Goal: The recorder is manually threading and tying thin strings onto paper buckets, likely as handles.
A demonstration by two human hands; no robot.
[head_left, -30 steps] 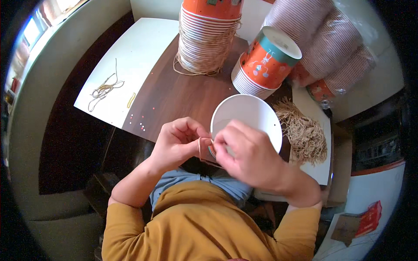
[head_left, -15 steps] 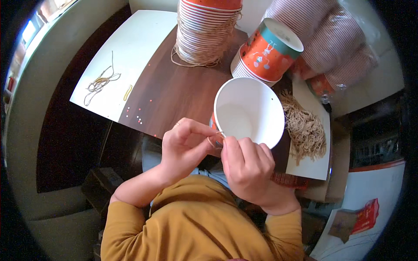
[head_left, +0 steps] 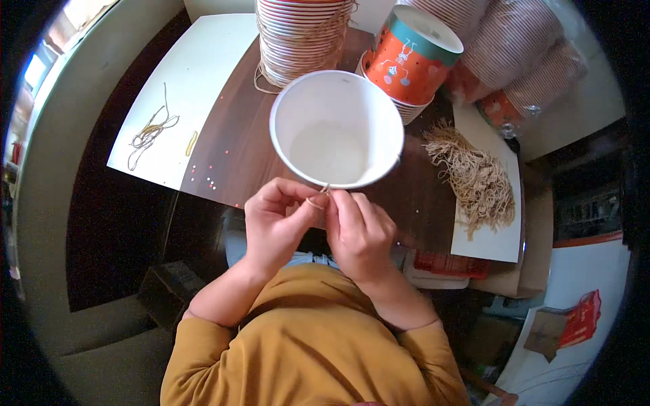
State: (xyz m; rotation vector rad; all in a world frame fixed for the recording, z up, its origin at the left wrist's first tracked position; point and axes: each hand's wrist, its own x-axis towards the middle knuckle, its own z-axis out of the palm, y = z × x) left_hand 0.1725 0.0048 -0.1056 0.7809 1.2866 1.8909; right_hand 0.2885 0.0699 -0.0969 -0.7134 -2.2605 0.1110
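A white-lined paper bucket [head_left: 332, 135] is tilted with its open mouth facing me, at the near side of the brown table. At its near rim, my left hand [head_left: 276, 210] pinches a thin tan string [head_left: 315, 203] between thumb and forefinger. Beside it, my right hand [head_left: 362, 233] is closed, its fingertips meeting the left ones on the same string. A small loop of the string shows at the left fingertips. The bucket's outer side and the string's other end are hidden from me.
A tall stack of buckets [head_left: 305, 40] with strings stands at the back. Orange and green upturned buckets [head_left: 420, 57] stand right of it, near plastic-wrapped stacks [head_left: 508, 51]. A bundle of tan strings [head_left: 477, 179] lies right; loose string [head_left: 152, 135] lies on the left white board.
The bucket has shifted left and away from me, and its mouth has turned. Both hands have moved with it, the right one leftward, still pinching the string.
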